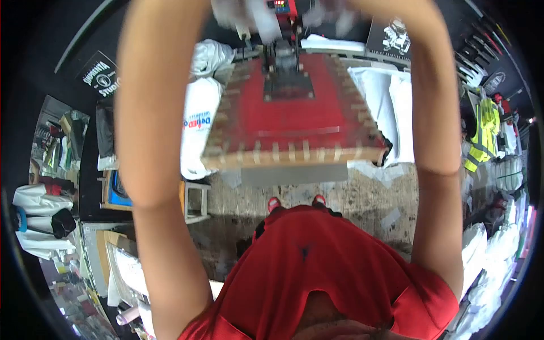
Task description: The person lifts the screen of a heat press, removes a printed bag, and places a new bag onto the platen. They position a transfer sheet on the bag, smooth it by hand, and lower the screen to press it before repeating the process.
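Both my arms reach up to the top edge of the head view. My left hand (pixel 235 14) and my right hand (pixel 334 17) are pale blurs there, seemingly gloved. They are near the control box (pixel 280 5) with its lit red digits, at the back of a heat press. Motion smears their fingers, so I cannot make out any grip. Below them lies the press's red upper plate (pixel 289 122), edged with tan strips and tied to a black central mount (pixel 288 85). White cloth (pixel 195 122) with blue and red print lies at its left, and more white fabric (pixel 391 107) at its right.
A white stool (pixel 196 201) stands left of the wooden floor (pixel 362 198). Hi-vis vests (pixel 484 133) hang at the right. Tools (pixel 476 54) line the upper right wall. Plastic-wrapped goods (pixel 493 255) are piled at the lower right, boxes (pixel 113 249) at the lower left.
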`<action>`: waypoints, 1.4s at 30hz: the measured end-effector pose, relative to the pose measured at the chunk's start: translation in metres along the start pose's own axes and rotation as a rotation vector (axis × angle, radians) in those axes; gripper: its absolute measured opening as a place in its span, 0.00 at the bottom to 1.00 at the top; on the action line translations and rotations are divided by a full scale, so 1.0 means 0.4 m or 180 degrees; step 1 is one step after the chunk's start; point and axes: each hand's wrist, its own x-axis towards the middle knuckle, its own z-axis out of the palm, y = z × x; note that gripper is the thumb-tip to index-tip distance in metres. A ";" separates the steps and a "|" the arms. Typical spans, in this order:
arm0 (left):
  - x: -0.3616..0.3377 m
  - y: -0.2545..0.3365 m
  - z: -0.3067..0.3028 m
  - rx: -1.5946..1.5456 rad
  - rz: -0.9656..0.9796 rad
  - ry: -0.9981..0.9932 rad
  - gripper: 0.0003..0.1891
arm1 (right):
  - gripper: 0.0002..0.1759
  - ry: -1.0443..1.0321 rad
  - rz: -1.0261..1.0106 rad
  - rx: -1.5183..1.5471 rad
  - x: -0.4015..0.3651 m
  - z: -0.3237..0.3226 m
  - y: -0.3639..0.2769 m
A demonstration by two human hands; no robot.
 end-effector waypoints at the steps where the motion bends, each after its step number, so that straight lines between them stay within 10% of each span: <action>1: -0.047 -0.004 0.026 -0.0038 -0.0058 -0.0070 0.43 | 0.10 0.0063 -0.0798 0.0327 -0.087 0.081 0.040; 5: -0.380 -0.024 0.276 -0.1284 -0.1101 -0.0298 0.47 | 0.13 -0.1514 -0.0848 0.1906 -0.339 0.369 0.016; 10: -0.646 -0.244 0.511 0.0217 -0.0789 -0.0986 0.44 | 0.14 -0.1059 -0.0086 0.1568 -0.579 0.765 0.003; 12: -0.694 -0.303 0.567 -0.0200 -0.0949 -0.0564 0.44 | 0.15 0.0202 0.0008 0.1551 -0.595 0.848 0.021; 15: -0.734 -0.361 0.658 0.0133 -0.1079 -0.0502 0.45 | 0.20 -0.0702 0.0260 0.1456 -0.636 0.927 0.064; 16: -0.737 -0.362 0.660 0.0195 -0.0932 -0.0471 0.47 | 0.23 -0.0415 -0.0927 0.0941 -0.658 0.991 0.094; 20: -0.710 -0.346 0.645 0.0073 -0.1137 -0.0151 0.44 | 0.24 0.0273 0.0239 0.1604 -0.614 0.942 0.059; 31: -0.552 -0.455 0.687 0.1078 -0.1916 0.1052 0.40 | 0.07 0.0213 0.0026 0.1316 -0.620 0.929 0.042; 36: -0.472 -0.557 0.670 0.0355 -0.3488 0.1219 0.52 | 0.13 -0.0045 -0.0186 0.1024 -0.640 0.913 0.041; 42: -0.523 -0.697 0.665 -0.1079 -0.3581 0.1116 0.52 | 0.28 -0.0428 -0.0666 0.0762 -0.664 0.899 0.048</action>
